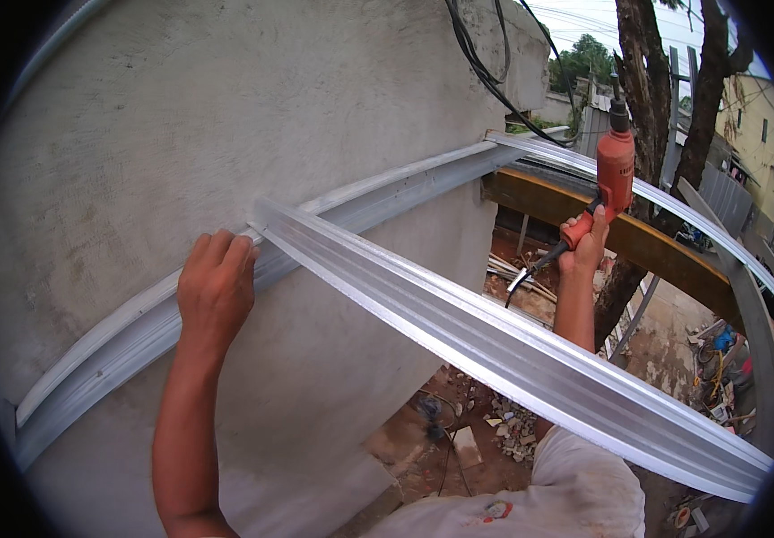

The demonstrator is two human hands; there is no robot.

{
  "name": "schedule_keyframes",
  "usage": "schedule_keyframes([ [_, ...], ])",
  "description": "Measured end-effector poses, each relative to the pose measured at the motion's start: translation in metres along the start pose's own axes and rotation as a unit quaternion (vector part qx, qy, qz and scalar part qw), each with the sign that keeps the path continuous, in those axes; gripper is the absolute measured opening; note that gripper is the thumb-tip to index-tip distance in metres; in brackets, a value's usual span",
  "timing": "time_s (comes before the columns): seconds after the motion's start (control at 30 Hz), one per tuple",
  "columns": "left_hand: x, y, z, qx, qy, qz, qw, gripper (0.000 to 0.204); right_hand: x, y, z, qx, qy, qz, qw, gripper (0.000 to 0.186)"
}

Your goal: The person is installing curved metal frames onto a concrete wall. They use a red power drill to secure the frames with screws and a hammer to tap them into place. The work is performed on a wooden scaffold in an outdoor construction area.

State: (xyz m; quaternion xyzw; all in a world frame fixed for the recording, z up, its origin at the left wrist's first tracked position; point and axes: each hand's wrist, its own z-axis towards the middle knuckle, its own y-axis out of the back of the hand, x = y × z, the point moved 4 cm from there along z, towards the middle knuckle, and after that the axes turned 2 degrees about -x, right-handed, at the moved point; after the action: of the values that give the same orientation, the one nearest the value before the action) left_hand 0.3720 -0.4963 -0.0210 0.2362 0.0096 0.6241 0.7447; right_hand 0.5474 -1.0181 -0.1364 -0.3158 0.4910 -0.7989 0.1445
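My right hand (586,240) is wrapped round the grip of a red power drill (617,166), whose chuck and bit point upward. A cord hangs from the grip's lower end. My left hand (217,282) is closed, its fingers curled over the upper edge of a metal wall channel (140,345) that runs along the wall. Beside its fingertips, the end of a silvery metal stud (495,345) rests against that channel. The stud slants across to the lower right, passing in front of my right forearm. Whether the left fingertips also pinch something small is hidden.
A grey plastered wall (243,108) fills the left. Black cables (481,67) hang at its corner. Beyond the drill are a brown beam (665,260), a curved metal channel (701,215) and a tree trunk (643,90). Far below lies ground with rubble (513,430).
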Motion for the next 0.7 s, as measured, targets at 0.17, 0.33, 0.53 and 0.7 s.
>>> schedule_keyframes([
  [0.17,-0.021,0.006,-0.012,-0.061,0.013,-0.172,0.983,0.028,0.007,0.048,-0.096,-0.003,-0.033,-0.025,0.999,0.038],
  [0.33,-0.112,-0.025,-0.088,0.082,0.122,-0.419,0.896,0.057,-0.023,0.101,-0.207,-0.031,-0.144,-0.053,0.988,0.036],
  [0.53,-0.245,-0.116,-0.15,0.271,0.322,-0.606,0.675,0.092,-0.039,0.116,-0.343,-0.046,-0.255,-0.061,0.964,0.045],
  [0.7,-0.262,-0.136,-0.182,0.234,0.449,-0.673,0.539,0.065,-0.062,0.136,-0.424,-0.015,-0.366,-0.118,0.923,0.059],
])
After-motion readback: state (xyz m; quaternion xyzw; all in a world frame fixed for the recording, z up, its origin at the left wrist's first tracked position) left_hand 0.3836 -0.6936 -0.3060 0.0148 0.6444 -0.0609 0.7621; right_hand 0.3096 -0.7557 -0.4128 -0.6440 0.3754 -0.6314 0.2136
